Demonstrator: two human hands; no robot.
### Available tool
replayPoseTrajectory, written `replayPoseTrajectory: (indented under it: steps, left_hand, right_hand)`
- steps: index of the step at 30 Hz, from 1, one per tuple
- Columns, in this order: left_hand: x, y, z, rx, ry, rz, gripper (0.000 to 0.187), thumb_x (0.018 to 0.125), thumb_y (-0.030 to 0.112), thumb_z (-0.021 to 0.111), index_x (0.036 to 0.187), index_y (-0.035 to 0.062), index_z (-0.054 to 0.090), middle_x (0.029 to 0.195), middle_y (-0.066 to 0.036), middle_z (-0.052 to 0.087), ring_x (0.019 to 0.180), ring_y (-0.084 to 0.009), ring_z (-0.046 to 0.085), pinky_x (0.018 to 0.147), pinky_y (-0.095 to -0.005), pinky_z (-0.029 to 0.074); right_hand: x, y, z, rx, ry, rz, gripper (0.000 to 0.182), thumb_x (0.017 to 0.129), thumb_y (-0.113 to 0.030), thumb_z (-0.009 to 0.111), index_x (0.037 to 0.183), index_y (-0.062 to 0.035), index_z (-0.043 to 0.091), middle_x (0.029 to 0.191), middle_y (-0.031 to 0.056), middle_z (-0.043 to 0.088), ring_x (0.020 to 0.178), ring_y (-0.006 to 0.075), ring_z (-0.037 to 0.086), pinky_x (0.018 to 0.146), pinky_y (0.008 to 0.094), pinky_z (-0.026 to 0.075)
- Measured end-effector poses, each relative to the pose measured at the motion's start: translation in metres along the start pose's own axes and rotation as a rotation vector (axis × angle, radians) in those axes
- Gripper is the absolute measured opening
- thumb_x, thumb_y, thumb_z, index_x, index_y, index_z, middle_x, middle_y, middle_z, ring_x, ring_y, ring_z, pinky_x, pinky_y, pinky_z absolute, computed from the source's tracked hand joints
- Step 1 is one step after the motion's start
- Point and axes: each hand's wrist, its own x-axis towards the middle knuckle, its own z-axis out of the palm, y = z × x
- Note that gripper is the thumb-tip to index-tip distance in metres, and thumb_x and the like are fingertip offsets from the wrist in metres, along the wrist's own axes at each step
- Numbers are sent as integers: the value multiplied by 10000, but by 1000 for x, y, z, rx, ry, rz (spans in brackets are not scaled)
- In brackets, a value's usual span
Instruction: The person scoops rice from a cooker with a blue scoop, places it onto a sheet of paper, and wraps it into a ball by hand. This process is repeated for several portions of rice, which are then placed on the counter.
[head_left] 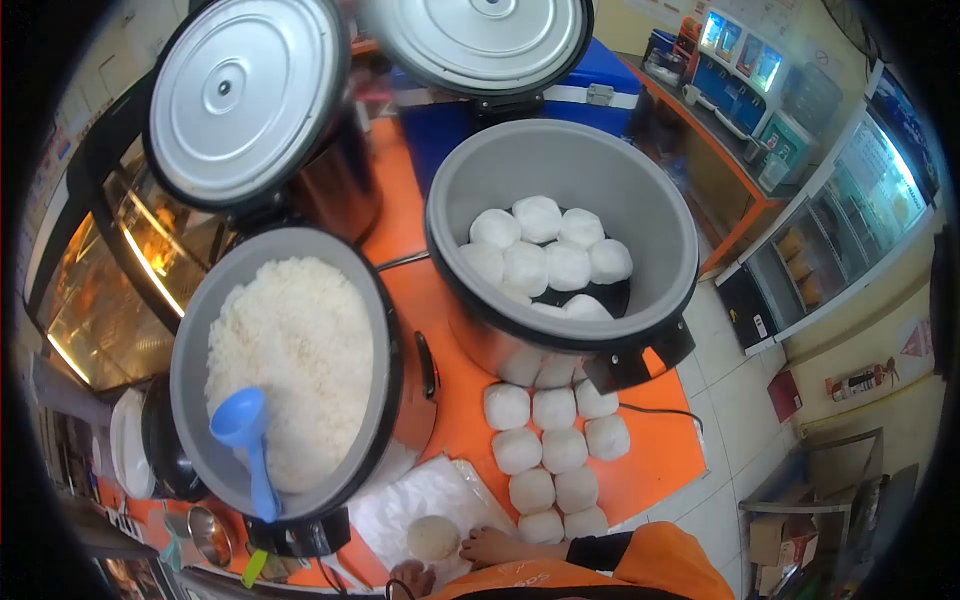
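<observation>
A bare rice mound [433,538] rests on white wrapping paper [440,490] at the front of the orange table. My right hand [488,547] is just right of the mound, its fingers bent at the paper. At the paper's near left edge is my left hand [413,578], fingers curled on the sheet and partly cut off by the view. Several white paper-wrapped rice balls [564,450] sit in rows to the right of the paper. More wrapped rice balls [527,267] lie inside the open grey-lined cooker [640,190].
An open rice cooker [195,400] full of loose rice [300,350] stands left, with a blue scoop [252,440] in it. Raised lids [245,95] and a blue cooler box [580,115] are behind. A metal bowl [209,533] sits at lower left; a cable [660,411] crosses the right.
</observation>
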Motion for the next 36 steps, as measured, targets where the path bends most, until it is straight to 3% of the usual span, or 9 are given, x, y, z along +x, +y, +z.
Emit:
replayPoseTrajectory:
  steps: [8, 15, 17, 21, 25, 27, 29, 32, 36]
  left_hand:
    - [13, 14, -9, -63, -50, -58, 282, 655, 229, 674, 921, 142, 636, 870, -89, 570, 820, -297, 553, 723, -441, 421]
    - [39, 49, -42, -124, -401, -396, 249, 684, 178, 632, 913, 81, 623, 784, -130, 586, 734, -339, 566, 633, -453, 440]
    - [45, 66, -53, -145, 133, -397, 239, 667, 120, 631, 901, 71, 618, 835, -141, 602, 747, -353, 560, 658, -470, 428]
    - [21, 69, -74, -136, 123, -441, 337, 604, 41, 652, 936, 100, 633, 942, -93, 625, 929, -299, 560, 869, -487, 389]
    - [34, 60, -63, -354, 540, -721, 140, 747, 3, 596, 884, 26, 615, 783, -138, 614, 745, -306, 600, 703, -401, 474]
    - [54, 43, -49, -563, 530, -946, 54, 817, 42, 563, 855, 10, 584, 679, -154, 591, 619, -319, 593, 558, -370, 460]
    - [69, 26, -35, 1, 429, -834, 56, 830, 53, 553, 867, 11, 549, 584, -122, 554, 520, -302, 556, 488, -361, 425]
    - [82, 20, -37, 44, 104, -1010, 146, 833, 77, 569, 959, 14, 531, 670, -146, 551, 614, -286, 571, 564, -347, 440]
    - [62, 44, -39, -417, 851, -1045, 254, 848, 134, 569, 1057, 22, 479, 957, -142, 517, 897, -236, 534, 736, -343, 434]
  right_hand:
    - [9, -5, -35, 276, -216, 184, 205, 762, -237, 580, 841, -58, 642, 775, 154, 620, 805, 313, 619, 713, 430, 481]
    - [8, -1, -2, 148, 98, 136, 253, 828, -267, 520, 985, -80, 589, 880, 169, 617, 827, 314, 606, 711, 436, 465]
    - [-9, -26, -38, 62, 214, 115, 244, 806, -249, 548, 981, -83, 589, 927, 134, 623, 881, 291, 586, 774, 426, 438]
    - [-35, -23, -32, -35, 422, -4, 189, 795, -185, 579, 948, -79, 611, 898, 89, 635, 849, 272, 585, 784, 379, 426]
    - [-24, -24, -46, 288, 707, 197, 136, 813, -112, 511, 908, -61, 594, 809, 138, 628, 782, 314, 612, 663, 423, 473]
    - [4, -15, -51, 189, 663, 416, 132, 832, -106, 490, 923, -62, 574, 770, 148, 622, 762, 322, 617, 622, 435, 475]
    - [21, -5, -31, 51, 614, 509, 124, 849, -112, 480, 934, -61, 554, 782, 157, 617, 741, 332, 620, 584, 441, 472]
    - [31, 5, -16, -87, 569, 498, 136, 863, -124, 478, 966, -51, 529, 903, 170, 600, 768, 341, 614, 589, 439, 465]
    - [12, -14, -36, -132, 739, 356, 236, 861, -118, 474, 1079, -32, 502, 1125, 170, 517, 1009, 342, 535, 805, 440, 427]
